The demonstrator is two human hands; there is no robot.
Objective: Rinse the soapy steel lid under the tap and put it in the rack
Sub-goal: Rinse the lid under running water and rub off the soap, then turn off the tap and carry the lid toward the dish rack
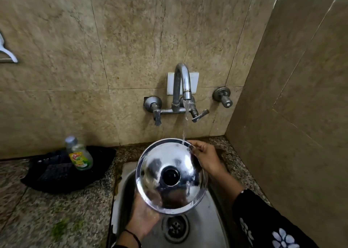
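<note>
Head view: both hands' fingers (195, 146) grip the steel lid (171, 176) by opposite rims under the tap (181, 82).

Left hand (143, 217): comes up from bottom edge, palm up, fingers cupped under the near rim of the round shiny steel lid (171, 176), thin dark band on the wrist. Right hand (205, 157): reaches in from the right, dark sleeve with white flower print, fingertips (192, 148) pinching the lid's far rim. Both hands closed on it, lid tilted toward the viewer.
</note>
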